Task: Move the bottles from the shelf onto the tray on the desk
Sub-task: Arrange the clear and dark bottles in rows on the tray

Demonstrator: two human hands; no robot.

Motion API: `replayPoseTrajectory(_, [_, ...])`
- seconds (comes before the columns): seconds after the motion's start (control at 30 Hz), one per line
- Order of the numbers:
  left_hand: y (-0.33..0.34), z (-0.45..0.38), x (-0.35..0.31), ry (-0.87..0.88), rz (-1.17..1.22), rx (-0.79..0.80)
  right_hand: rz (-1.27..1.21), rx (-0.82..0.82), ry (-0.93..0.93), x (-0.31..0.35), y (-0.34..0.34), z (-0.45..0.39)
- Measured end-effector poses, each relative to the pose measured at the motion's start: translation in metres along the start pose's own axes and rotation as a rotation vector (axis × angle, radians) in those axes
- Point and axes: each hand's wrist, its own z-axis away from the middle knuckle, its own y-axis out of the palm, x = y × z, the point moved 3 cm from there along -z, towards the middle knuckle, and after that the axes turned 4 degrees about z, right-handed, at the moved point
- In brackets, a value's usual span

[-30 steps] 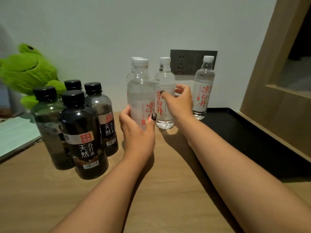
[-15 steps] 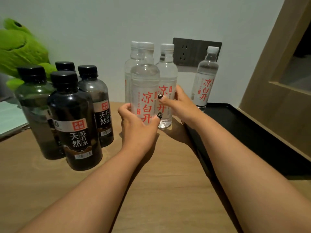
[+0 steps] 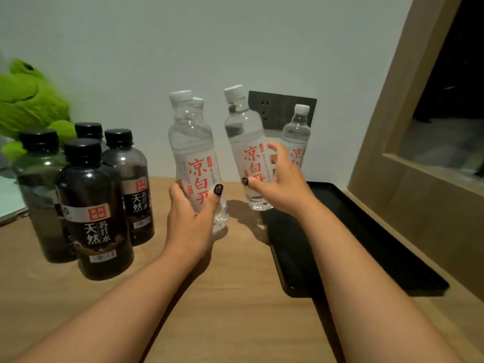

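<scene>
My left hand (image 3: 192,216) grips a clear water bottle (image 3: 193,148) with red characters, lifted off the wooden surface and tilted left. My right hand (image 3: 281,179) grips a second clear bottle (image 3: 245,134), also raised and tilted. A third clear bottle (image 3: 297,134) stands upright by the wall behind my right hand. The cap of another clear bottle (image 3: 199,102) peeks out behind the left one. The black tray (image 3: 366,231) lies at the right under my right forearm. Several dark soda bottles (image 3: 95,205) with black caps stand at the left.
A green plush frog (image 3: 28,100) sits at the far left against the wall. A dark wall socket (image 3: 282,106) is behind the clear bottles. A wooden panel (image 3: 408,142) rises just right of the tray. A pale booklet (image 3: 7,200) lies at the left edge.
Both hands closed round a clear bottle each and lifted them off the surface. The two bottles now tilt left and sit apart from each other.
</scene>
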Motion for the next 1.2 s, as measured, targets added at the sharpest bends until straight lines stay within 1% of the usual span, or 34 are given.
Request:
replayPoseTrajectory(0.1, [0.013, 0.002, -0.005, 0.045, 0.025, 0.049, 0.005, -0.043, -0.009, -0.014, -0.044, 0.016])
replayPoseTrajectory(0.23, [0.043, 0.012, -0.011, 0.077, 0.061, 0.178, -0.018, -0.138, 0.117, -0.06, -0.09, 0.039])
replayPoseTrajectory(0.3, [0.061, 0.012, -0.012, 0.068, 0.055, 0.204, -0.012, -0.172, 0.188, -0.083, -0.099, 0.045])
replayPoseTrajectory(0.43, [0.098, 0.004, -0.014, 0.001, 0.079, 0.162, -0.078, -0.184, 0.264, -0.108, -0.095, 0.046])
replayPoseTrajectory(0.53, [0.11, -0.006, -0.006, -0.041, 0.065, 0.105, -0.128, -0.188, 0.293, -0.113, -0.084, 0.041])
replayPoseTrajectory(0.63, [0.117, -0.013, 0.002, -0.091, 0.078, 0.116, 0.012, -0.128, 0.318, -0.123, -0.08, 0.028])
replayPoseTrajectory(0.73, [0.121, -0.014, 0.008, -0.131, 0.129, 0.198, 0.179, -0.041, 0.393, -0.134, -0.081, 0.009])
replayPoseTrajectory(0.8, [0.122, -0.016, 0.01, -0.135, 0.157, 0.243, 0.185, -0.056, 0.419, -0.138, -0.08, -0.005])
replayPoseTrajectory(0.9, [0.125, -0.019, 0.014, -0.147, 0.188, 0.262, 0.12, -0.073, 0.452, -0.148, -0.066, -0.018])
replayPoseTrajectory(1.0, [0.127, -0.019, 0.017, -0.173, 0.286, 0.257, 0.117, -0.093, 0.444, -0.162, -0.047, -0.024])
replayPoseTrajectory(1.2, [0.123, -0.019, 0.01, -0.189, 0.31, 0.232, 0.157, -0.149, 0.461, -0.17, -0.043, -0.027])
